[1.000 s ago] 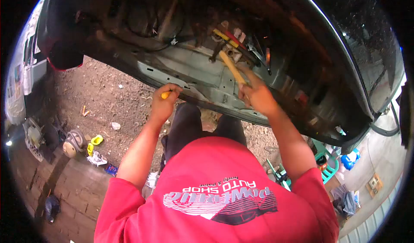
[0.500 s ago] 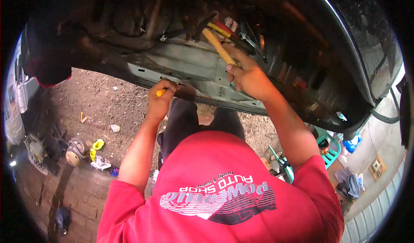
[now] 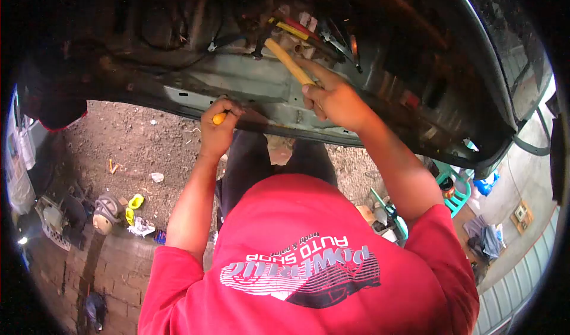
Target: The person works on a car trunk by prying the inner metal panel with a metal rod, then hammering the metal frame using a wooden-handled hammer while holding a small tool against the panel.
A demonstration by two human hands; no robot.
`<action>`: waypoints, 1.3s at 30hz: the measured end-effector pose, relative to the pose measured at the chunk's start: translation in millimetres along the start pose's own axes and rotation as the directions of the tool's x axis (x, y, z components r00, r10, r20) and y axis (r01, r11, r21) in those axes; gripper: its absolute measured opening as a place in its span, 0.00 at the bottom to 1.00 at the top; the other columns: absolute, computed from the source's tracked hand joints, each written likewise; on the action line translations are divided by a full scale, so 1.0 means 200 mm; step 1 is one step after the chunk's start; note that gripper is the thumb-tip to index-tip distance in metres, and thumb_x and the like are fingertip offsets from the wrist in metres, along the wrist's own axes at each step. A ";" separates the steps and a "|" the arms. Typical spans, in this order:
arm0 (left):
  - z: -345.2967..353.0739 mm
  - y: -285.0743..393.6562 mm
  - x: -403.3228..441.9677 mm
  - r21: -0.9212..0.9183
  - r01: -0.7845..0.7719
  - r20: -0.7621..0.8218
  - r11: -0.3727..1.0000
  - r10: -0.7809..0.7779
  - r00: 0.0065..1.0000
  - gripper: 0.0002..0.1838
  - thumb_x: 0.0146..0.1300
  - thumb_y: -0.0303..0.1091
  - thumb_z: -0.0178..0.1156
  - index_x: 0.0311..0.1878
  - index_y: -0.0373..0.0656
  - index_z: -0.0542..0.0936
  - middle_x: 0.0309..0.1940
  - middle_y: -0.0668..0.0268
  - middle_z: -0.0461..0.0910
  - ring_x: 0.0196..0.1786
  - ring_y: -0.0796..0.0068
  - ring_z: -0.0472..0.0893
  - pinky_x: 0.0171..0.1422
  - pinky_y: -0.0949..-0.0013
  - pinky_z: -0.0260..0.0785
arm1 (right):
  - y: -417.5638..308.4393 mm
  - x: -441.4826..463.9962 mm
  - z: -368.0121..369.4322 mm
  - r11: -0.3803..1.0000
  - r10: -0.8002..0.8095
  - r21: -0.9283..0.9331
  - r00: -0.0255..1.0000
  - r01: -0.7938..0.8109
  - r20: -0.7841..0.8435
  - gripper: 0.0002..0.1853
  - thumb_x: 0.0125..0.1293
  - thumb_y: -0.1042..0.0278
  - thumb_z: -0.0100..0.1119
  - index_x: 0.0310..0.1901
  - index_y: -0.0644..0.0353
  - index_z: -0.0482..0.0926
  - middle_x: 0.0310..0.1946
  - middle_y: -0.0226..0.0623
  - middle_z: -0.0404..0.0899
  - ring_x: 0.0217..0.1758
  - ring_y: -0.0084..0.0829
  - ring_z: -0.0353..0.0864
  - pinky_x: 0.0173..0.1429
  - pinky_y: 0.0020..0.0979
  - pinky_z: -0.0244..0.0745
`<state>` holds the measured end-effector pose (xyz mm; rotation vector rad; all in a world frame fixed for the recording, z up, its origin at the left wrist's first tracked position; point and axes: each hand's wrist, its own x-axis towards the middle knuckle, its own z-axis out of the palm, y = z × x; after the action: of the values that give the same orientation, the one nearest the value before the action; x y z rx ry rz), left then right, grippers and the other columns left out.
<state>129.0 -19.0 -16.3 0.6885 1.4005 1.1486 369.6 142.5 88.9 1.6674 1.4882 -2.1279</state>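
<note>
My left hand [image 3: 218, 127] is closed on a tool with a yellow handle [image 3: 219, 118], at the near edge of the dark car body panel [image 3: 237, 88]. The rest of that tool is hidden by my fingers. My right hand [image 3: 335, 100] grips the wooden handle of a hammer [image 3: 288, 60], its index finger stretched along it. The dark hammer head [image 3: 259, 45] is at the upper left end of the handle, over the panel. Just beyond it lie a yellow-handled tool [image 3: 291, 28], a red-handled tool [image 3: 301, 28] and metal pliers [image 3: 335, 43].
Bare soil [image 3: 130, 151] lies below the panel at the left. Yellow shoes [image 3: 133, 207] and a tan round object [image 3: 104, 216] rest on the ground there. At the right stand a green plastic chair [image 3: 457, 198] and a wooden block [image 3: 522, 214].
The camera view has shifted over the panel. The hammer rose between the first two frames and is now lower, its head showing near the left end of the tools. Both hands keep their grips.
</note>
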 end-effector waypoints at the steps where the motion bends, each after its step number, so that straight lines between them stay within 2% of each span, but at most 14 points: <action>1: 0.00 0.02 0.00 0.045 -0.033 0.025 0.998 0.032 0.999 0.04 0.62 0.18 0.57 0.34 0.37 0.79 0.36 0.66 0.80 0.42 0.75 0.80 0.52 0.73 0.71 | 0.02 0.00 0.00 1.000 -0.017 0.009 1.000 0.017 0.007 0.32 0.76 0.70 0.51 0.80 0.50 0.60 0.27 0.32 0.76 0.21 0.21 0.70 0.27 0.27 0.68; 8: 0.02 0.07 -0.03 0.327 -0.031 0.125 0.944 -0.010 0.992 0.04 0.62 0.23 0.60 0.40 0.40 0.79 0.37 0.63 0.79 0.40 0.68 0.80 0.47 0.67 0.72 | 0.15 -0.02 0.08 0.975 0.082 0.182 0.965 -0.130 0.249 0.32 0.76 0.68 0.50 0.80 0.53 0.60 0.28 0.35 0.76 0.20 0.21 0.70 0.26 0.25 0.67; 10: 0.04 0.11 -0.08 0.837 -0.288 0.151 0.466 0.308 0.939 0.08 0.66 0.30 0.64 0.45 0.41 0.77 0.39 0.55 0.83 0.40 0.55 0.83 0.44 0.60 0.75 | 0.19 -0.03 0.10 0.972 0.107 0.167 0.945 -0.165 0.310 0.32 0.76 0.68 0.51 0.80 0.53 0.60 0.28 0.35 0.76 0.21 0.21 0.70 0.26 0.25 0.67; 11: 0.05 0.12 -0.12 0.837 -0.287 0.149 0.465 0.310 0.939 0.08 0.66 0.30 0.64 0.45 0.41 0.77 0.39 0.55 0.83 0.40 0.55 0.83 0.44 0.60 0.75 | 0.20 -0.03 0.10 0.969 0.130 0.148 0.920 -0.197 0.371 0.32 0.76 0.68 0.51 0.80 0.53 0.60 0.28 0.35 0.76 0.21 0.21 0.70 0.26 0.26 0.67; 13: 0.05 0.15 -0.22 0.683 0.041 0.043 0.729 -0.096 0.994 0.13 0.68 0.38 0.67 0.47 0.42 0.75 0.38 0.49 0.84 0.40 0.44 0.85 0.41 0.55 0.76 | 0.20 0.00 0.08 0.966 0.139 0.155 0.923 -0.205 0.358 0.31 0.76 0.68 0.51 0.80 0.54 0.61 0.27 0.34 0.76 0.20 0.22 0.70 0.25 0.26 0.67; 20: 0.07 0.07 -0.24 0.697 0.039 -0.056 0.716 0.000 0.998 0.14 0.69 0.41 0.67 0.45 0.44 0.74 0.31 0.50 0.85 0.36 0.42 0.86 0.36 0.51 0.76 | -0.02 0.11 -0.03 0.915 -0.136 0.376 0.989 0.146 -0.053 0.30 0.75 0.69 0.50 0.78 0.56 0.63 0.27 0.34 0.78 0.19 0.24 0.71 0.24 0.27 0.69; 22: 0.08 0.07 -0.24 0.728 0.077 -0.100 0.682 -0.006 0.995 0.15 0.68 0.40 0.68 0.44 0.43 0.73 0.30 0.49 0.85 0.36 0.42 0.86 0.36 0.50 0.76 | -0.05 0.06 0.07 0.914 -0.309 0.138 0.875 0.381 -0.372 0.31 0.74 0.68 0.51 0.78 0.58 0.65 0.28 0.35 0.77 0.22 0.24 0.72 0.26 0.27 0.69; 25: 0.09 0.06 -0.22 0.724 0.044 -0.108 0.688 0.051 0.993 0.15 0.67 0.39 0.68 0.42 0.42 0.72 0.30 0.49 0.84 0.35 0.42 0.86 0.36 0.50 0.77 | 0.45 0.19 0.09 0.489 -0.852 -0.564 0.501 0.665 -0.148 0.30 0.74 0.68 0.49 0.77 0.58 0.65 0.27 0.33 0.76 0.21 0.22 0.70 0.25 0.27 0.68; 26: 0.08 0.06 -0.23 0.724 0.043 -0.104 0.688 0.047 0.993 0.15 0.67 0.39 0.68 0.42 0.42 0.72 0.30 0.49 0.84 0.35 0.42 0.86 0.36 0.50 0.77 | 0.30 0.11 0.04 0.885 -0.388 -0.271 0.921 0.377 0.014 0.30 0.74 0.68 0.49 0.77 0.59 0.66 0.26 0.32 0.75 0.20 0.22 0.69 0.24 0.27 0.67; 27: 0.08 0.05 -0.22 0.699 0.046 -0.119 0.714 0.053 0.991 0.15 0.66 0.39 0.68 0.42 0.42 0.73 0.30 0.49 0.85 0.35 0.42 0.86 0.36 0.50 0.77 | 0.20 0.06 -0.02 0.985 0.170 -0.089 0.928 -0.148 0.331 0.29 0.75 0.67 0.48 0.77 0.59 0.67 0.26 0.32 0.75 0.20 0.22 0.69 0.23 0.27 0.67; 34: 0.08 0.07 -0.18 0.679 0.049 -0.116 0.733 0.041 0.992 0.15 0.66 0.37 0.68 0.42 0.40 0.73 0.30 0.48 0.85 0.35 0.42 0.86 0.37 0.49 0.77 | -0.03 0.11 -0.01 0.902 -0.208 0.294 0.916 0.315 -0.342 0.30 0.75 0.64 0.47 0.78 0.54 0.66 0.26 0.29 0.73 0.20 0.21 0.67 0.22 0.25 0.64; 35: 0.07 0.06 -0.18 0.679 0.050 -0.116 0.732 0.040 0.992 0.15 0.66 0.37 0.68 0.42 0.40 0.73 0.30 0.48 0.85 0.35 0.42 0.86 0.37 0.49 0.77 | 0.04 0.07 0.02 0.903 -0.207 0.295 0.917 0.313 -0.341 0.30 0.75 0.64 0.47 0.78 0.54 0.66 0.26 0.29 0.73 0.20 0.21 0.67 0.22 0.25 0.64; 37: 0.05 0.05 -0.18 0.734 0.021 -0.059 0.679 0.033 0.998 0.15 0.66 0.38 0.68 0.42 0.40 0.73 0.30 0.48 0.85 0.35 0.42 0.86 0.37 0.49 0.77 | 0.18 -0.01 0.08 0.973 0.196 -0.190 0.900 -0.130 0.389 0.26 0.78 0.64 0.47 0.76 0.53 0.68 0.26 0.30 0.76 0.20 0.21 0.70 0.21 0.28 0.66; 39: 0.07 0.07 -0.19 0.720 0.031 -0.070 0.693 0.029 0.997 0.15 0.66 0.38 0.68 0.43 0.40 0.73 0.30 0.48 0.85 0.35 0.42 0.86 0.38 0.49 0.77 | 0.14 0.06 -0.02 0.987 0.148 -0.110 0.929 -0.117 0.340 0.27 0.78 0.64 0.46 0.77 0.54 0.66 0.26 0.31 0.74 0.20 0.21 0.68 0.22 0.26 0.65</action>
<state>145.9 -45.7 13.6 1.2040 1.9392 0.5773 382.5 136.4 61.4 1.2409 1.3035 -2.1115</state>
